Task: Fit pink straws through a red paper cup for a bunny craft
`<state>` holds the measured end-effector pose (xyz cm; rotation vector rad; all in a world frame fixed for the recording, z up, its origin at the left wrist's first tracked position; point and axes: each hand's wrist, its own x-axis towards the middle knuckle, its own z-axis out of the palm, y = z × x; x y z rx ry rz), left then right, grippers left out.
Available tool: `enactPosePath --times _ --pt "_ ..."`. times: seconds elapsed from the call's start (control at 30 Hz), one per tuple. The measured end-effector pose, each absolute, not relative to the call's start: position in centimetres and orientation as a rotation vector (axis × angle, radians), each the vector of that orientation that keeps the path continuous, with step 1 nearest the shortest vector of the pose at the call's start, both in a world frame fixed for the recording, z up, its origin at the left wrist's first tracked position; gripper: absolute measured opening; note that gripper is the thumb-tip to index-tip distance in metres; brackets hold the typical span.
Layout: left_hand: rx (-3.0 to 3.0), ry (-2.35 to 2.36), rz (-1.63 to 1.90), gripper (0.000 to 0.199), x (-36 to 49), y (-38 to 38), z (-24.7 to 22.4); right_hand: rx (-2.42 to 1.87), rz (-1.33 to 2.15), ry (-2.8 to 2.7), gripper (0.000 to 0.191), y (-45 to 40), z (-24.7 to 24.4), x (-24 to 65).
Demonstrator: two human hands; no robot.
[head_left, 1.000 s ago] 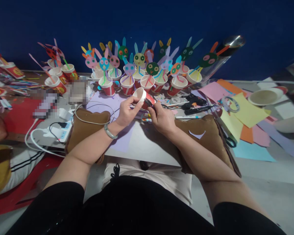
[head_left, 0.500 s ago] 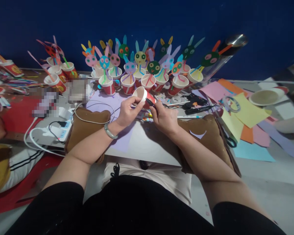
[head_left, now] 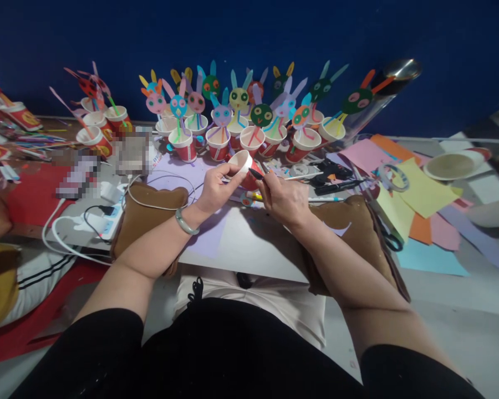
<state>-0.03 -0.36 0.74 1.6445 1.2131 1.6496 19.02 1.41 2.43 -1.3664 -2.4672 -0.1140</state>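
Left hand [head_left: 217,188] pinches my paper cup [head_left: 242,168] by its rim above the bench [head_left: 249,246]; right hand [head_left: 283,198] grips a dark tool [head_left: 255,173] against its side. Light, crushable, I judge.

left hand [head_left: 216,190] gripping paper cup [head_left: 242,168], right hand [head_left: 283,198]

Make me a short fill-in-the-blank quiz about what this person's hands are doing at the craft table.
1. The left hand holds a red and white paper ____ tipped on its side.
2. The right hand presses a dark pointed tool against the cup's ____ outer wall.
3. On the left wrist sits a pale ____.
4. Behind the hands stand cups topped with paper ____ faces on straws.

Missing words: cup; red; bangle; rabbit
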Motion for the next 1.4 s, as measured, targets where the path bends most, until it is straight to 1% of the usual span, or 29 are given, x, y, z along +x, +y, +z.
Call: enactPosePath --times 0.13,0.33,0.47,0.63,0.97,1.03,1.1,1.17,1.23,1.3,1.33,1.4 --pt "1.614 1.167 1.597 0.041 -0.2 -0.3 0.9 -1.320 -0.148 -2.471 0.054 1.5 2.5 19.1" --pt "1.428 1.080 1.587 0.043 -1.0 0.5 1.2 -1.308 -0.131 -2.426 0.058 1.8 2.4 19.6" --pt "1.357 1.079 1.510 0.039 -1.6 1.0 1.2 -1.326 -0.112 -2.404 0.060 1.8 2.3 19.8" --pt "1.372 1.074 1.431 0.030 -1.9 1.1 1.0 -1.324 -0.133 -2.433 0.057 1.9 2.3 19.7" --pt "1.452 1.071 1.458 0.030 -1.5 0.9 0.9 -1.351 0.006 -2.428 0.051 1.8 2.3 19.4" --pt "1.454 1.073 1.460 0.029 -1.5 0.9 0.8 -1.333 0.107 -2.387 0.049 1.7 2.6 19.2" --pt "1.432 1.084 1.455 0.029 -1.6 1.0 0.8 -1.250 0.372 -2.254 0.048 1.9 3.2 19.5" --pt "1.384 1.081 1.448 0.027 -1.7 1.1 0.7 -1.122 0.684 -2.044 0.051 2.8 4.0 20.5" --pt "1.311 1.069 1.444 0.024 -1.7 1.3 0.6 -1.040 0.843 -1.888 0.058 4.4 4.7 22.2" --pt "1.228 1.066 1.432 0.021 -1.6 1.3 0.6 -0.821 1.156 -1.577 0.054 6.5 5.0 24.1" --pt "1.190 1.069 1.419 0.021 -1.5 1.2 0.7 -0.732 1.233 -1.440 0.050 7.5 5.0 24.8" --pt "1.137 1.071 1.376 0.020 -1.3 1.0 0.9 -0.661 1.364 -1.171 0.052 8.8 4.8 25.4"
